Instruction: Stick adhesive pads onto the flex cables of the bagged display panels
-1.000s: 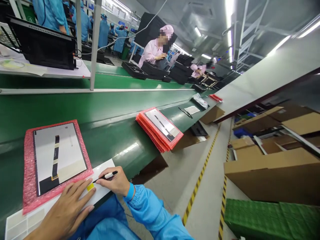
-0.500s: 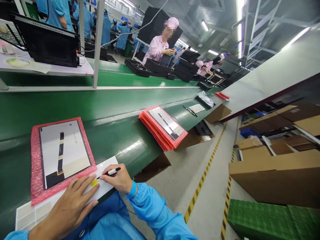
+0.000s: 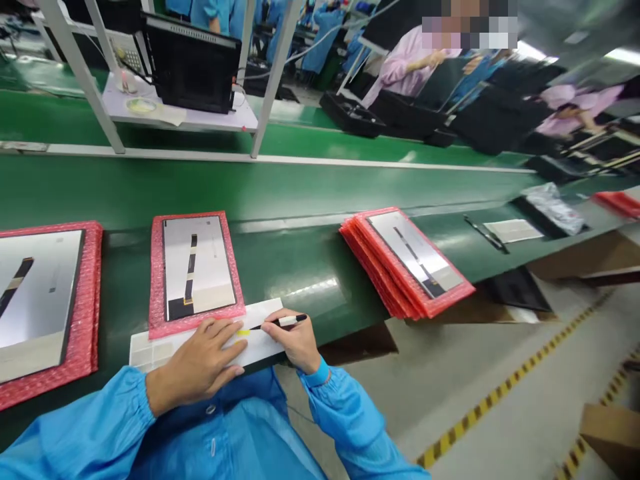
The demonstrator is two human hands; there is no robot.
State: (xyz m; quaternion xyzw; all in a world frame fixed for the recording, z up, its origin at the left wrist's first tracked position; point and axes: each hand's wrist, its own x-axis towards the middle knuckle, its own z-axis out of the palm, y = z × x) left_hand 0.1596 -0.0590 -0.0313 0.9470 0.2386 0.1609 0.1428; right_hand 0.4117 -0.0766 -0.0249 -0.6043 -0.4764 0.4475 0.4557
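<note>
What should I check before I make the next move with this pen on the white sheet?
1. White sheet pinned flat under the left hand: ok.
2. Pen in the right hand, grip closed around it: ok.
3. Pen tip aimed at the yellow label: ok.
4. Tip touching the label: cannot tell.
5. Sheet apart from the pink wrap under the panel: not ok, their edges meet.
</note>
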